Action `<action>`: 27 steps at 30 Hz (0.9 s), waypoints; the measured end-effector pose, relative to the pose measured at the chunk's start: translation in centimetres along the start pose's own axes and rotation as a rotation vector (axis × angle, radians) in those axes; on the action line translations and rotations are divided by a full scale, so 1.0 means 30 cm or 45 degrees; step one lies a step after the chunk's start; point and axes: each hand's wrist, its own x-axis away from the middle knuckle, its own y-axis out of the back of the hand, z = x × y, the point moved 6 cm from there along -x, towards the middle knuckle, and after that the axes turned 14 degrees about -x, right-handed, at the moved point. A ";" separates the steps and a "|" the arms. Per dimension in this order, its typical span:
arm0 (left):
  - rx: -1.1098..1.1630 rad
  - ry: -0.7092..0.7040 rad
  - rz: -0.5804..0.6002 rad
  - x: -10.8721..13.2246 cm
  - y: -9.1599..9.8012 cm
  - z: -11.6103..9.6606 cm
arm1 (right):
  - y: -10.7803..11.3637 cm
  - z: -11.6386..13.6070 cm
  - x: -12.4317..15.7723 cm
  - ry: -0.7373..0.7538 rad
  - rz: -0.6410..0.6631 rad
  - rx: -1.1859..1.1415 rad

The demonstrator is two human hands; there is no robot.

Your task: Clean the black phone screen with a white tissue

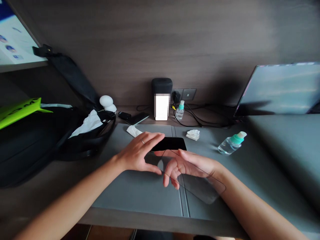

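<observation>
A clear glass screen protector (203, 191) with rounded corners and a thin dark outline is held tilted above the desk mat. My right hand (190, 165) grips it, the thumb at its upper edge and the curled fingers showing through the glass. Beside its left end, my left hand (136, 151) has thumb and fingers spread apart, a ring on one finger. Whether the left thumb touches the corner, I cannot tell. Behind both hands a black phone (172, 143) lies flat on the mat, partly covered by the fingers.
Crumpled white tissue (192, 134) and a folded wipe (133, 131) lie on the grey mat (132, 196). A clear pump bottle (231, 143) stands right, a smaller bottle (179, 110) behind. A black bag (30, 143) fills the left; a laptop (280, 88) is at right.
</observation>
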 end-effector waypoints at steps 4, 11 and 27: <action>0.042 -0.111 -0.005 -0.006 0.005 -0.042 | -0.015 -0.015 -0.008 -0.111 -0.030 0.003; 0.105 -0.176 -0.073 -0.007 0.019 -0.071 | -0.024 -0.027 -0.009 -0.167 0.009 0.010; 0.167 0.378 -0.001 0.022 -0.016 0.131 | 0.189 0.181 0.159 0.509 -0.574 0.632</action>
